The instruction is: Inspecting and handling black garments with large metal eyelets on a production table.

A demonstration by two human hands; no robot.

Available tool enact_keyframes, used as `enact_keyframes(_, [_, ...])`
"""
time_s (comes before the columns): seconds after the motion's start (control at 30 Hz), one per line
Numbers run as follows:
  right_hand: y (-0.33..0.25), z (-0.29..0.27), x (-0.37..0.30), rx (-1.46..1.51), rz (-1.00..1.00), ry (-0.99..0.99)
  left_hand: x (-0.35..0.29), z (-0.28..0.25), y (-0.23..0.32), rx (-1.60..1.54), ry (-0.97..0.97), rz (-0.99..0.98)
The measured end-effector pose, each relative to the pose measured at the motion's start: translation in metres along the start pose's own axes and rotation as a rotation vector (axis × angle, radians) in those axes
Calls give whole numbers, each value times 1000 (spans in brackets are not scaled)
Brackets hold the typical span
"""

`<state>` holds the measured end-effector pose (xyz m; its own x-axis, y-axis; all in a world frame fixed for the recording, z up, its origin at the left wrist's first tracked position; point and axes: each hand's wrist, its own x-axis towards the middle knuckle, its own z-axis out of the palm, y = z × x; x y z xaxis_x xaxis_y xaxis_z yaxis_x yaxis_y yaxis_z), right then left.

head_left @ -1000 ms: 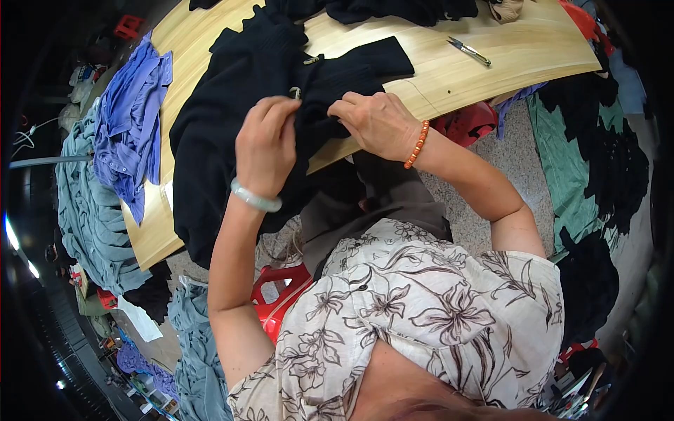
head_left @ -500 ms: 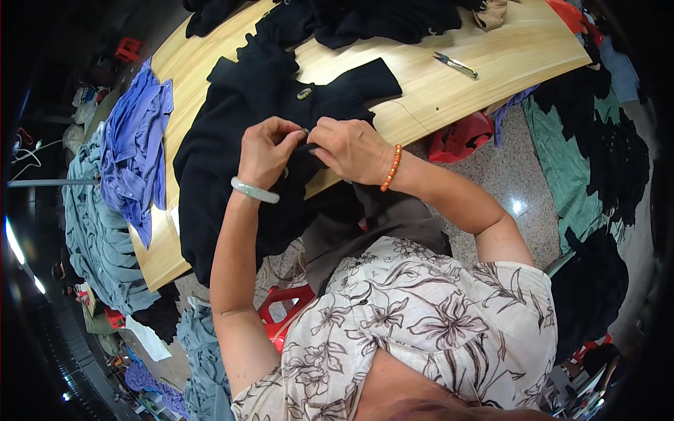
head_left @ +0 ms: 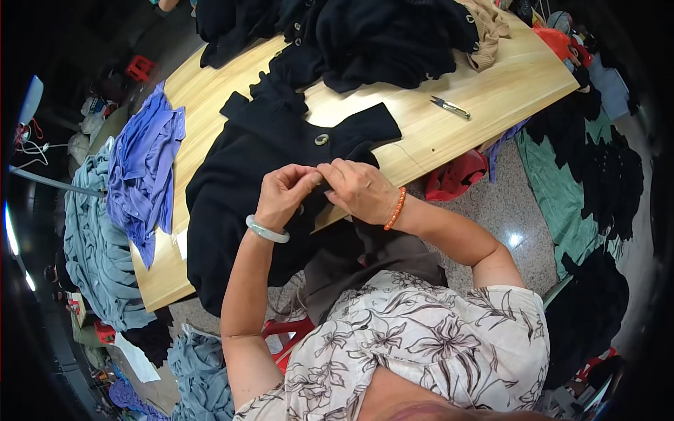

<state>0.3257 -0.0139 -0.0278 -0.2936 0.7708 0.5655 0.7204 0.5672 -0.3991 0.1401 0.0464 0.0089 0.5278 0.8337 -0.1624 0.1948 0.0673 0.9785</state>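
Note:
A black knit garment [head_left: 235, 165] lies over the near edge of the table and hangs down toward my lap. My left hand [head_left: 286, 193] and my right hand [head_left: 361, 186] meet at its near edge, thumbs and forefingers pinched together. Both hands are closed on the knit edge; any small thing between the fingertips is hidden. Just beyond my fingers a round, light-rimmed button [head_left: 321, 139] shows on the garment. A pair of thread snips [head_left: 449, 107] rests on the wood to the right.
More black garments [head_left: 379, 42] are heaped at the far side of the wooden table [head_left: 414, 133], beside a tan one [head_left: 488, 35]. Purple garments [head_left: 144, 168] drape over the left edge, near grey-blue ones [head_left: 98, 238]. A red basket-like container [head_left: 456, 175] is below the right edge.
My fingertips have come closer together, and the small button and dark strip that showed between them are now covered. The view has shifted, so the table sits lower in the picture.

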Motion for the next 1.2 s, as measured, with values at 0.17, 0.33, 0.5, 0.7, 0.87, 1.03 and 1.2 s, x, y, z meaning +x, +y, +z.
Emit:
enact_keyframes(0.17, [6, 0, 4, 213, 51, -103, -16, -2, -5, 573, 44, 364])
enact_keyframes(0.33, [14, -10, 4, 269, 95, -196, -14, 8, -17, 570, 133, 412])
enact_keyframes(0.5, [16, 1, 2, 223, 44, -71, -15, 9, -21, 602, 170, 437])
enact_keyframes(0.7, [19, 5, 0, 377, -74, -20, -14, 5, -18, 616, 120, 381])
enact_keyframes(0.87, [24, -7, -4, 420, -7, -153, -14, -4, -26, 523, 117, 279])
enact_keyframes(1.03, [34, -18, -20, 157, 169, -303, -12, 1, -13, 894, 146, 192])
enact_keyframes(1.2, [42, -37, -28, 29, 222, -500, -5, 21, -2, 1091, 217, 376])
